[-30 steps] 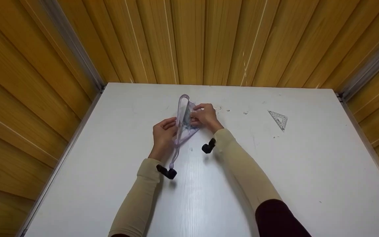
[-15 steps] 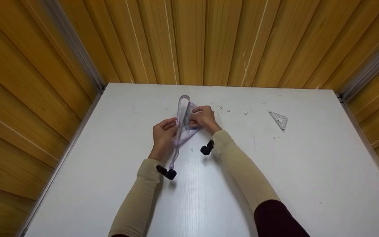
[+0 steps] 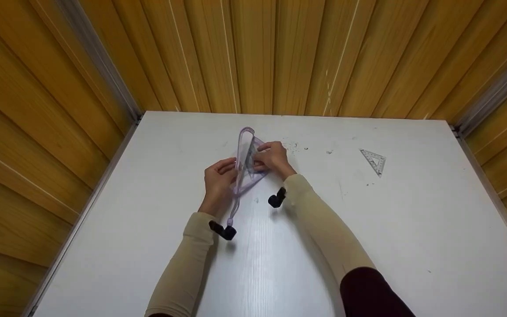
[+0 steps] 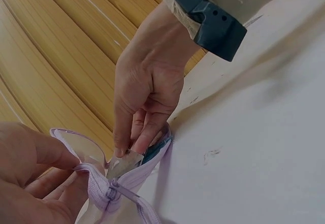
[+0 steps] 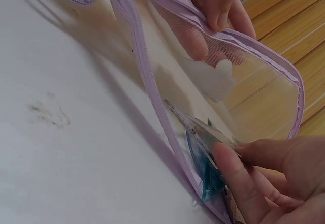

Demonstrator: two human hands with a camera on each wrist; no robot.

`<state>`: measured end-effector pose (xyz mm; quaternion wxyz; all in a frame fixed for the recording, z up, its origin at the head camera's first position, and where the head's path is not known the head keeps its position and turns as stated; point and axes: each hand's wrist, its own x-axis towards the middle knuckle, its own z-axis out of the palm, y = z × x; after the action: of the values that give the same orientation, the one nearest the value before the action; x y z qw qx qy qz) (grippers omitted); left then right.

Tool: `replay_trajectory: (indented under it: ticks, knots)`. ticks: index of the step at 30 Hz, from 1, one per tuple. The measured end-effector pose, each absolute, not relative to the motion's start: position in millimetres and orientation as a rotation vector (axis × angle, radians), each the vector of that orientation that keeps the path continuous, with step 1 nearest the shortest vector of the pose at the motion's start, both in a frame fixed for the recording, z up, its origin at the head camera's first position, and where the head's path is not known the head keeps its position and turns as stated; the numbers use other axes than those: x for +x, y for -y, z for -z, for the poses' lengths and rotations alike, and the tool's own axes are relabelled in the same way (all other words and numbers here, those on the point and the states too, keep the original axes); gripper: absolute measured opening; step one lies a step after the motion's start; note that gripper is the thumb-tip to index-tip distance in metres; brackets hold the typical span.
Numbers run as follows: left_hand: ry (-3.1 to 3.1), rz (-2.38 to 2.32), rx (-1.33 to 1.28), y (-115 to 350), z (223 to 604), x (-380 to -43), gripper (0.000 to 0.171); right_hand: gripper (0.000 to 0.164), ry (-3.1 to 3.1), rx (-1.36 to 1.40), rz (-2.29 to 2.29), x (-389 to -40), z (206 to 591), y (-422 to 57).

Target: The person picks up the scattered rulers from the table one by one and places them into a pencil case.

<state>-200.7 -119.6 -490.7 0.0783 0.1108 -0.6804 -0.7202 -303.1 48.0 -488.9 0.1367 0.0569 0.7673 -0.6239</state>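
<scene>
A see-through zip pouch with lavender edging (image 5: 160,109) stands with its mouth apart above the white table. My left hand (image 3: 219,179) pinches the zipper edge of the pouch, fingertips at the lavender tape in the left wrist view. My right hand (image 3: 273,157) has its fingers in the pouch mouth. There its thumb and forefinger (image 5: 231,165) pinch a clear, flat plastic piece with fine ruler markings (image 5: 185,124). A teal, see-through plastic piece (image 5: 200,165) lies beside it inside the pouch. A lavender cord loop (image 4: 144,209) hangs from the zipper end.
A clear triangular set square (image 3: 373,161) lies on the white table (image 3: 412,229) to the right. Small dark marks and specks dot the tabletop near the hands. Wood-patterned panels (image 3: 253,57) rise behind the table and at both sides.
My right hand has shifted slightly down and left at the pouch mouth, then stays nearly still. My left hand keeps its grip on the edge. The set square lies where it was.
</scene>
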Motion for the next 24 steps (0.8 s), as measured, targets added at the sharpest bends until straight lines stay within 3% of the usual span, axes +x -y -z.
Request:
replay_trajectory:
  ticks: [24]
  knots:
    - [2.028, 2.199, 0.377, 119.8, 490.3, -200.7, 0.029, 0.030, -2.368, 0.120, 1.668, -299.7, 486.1, -47.0]
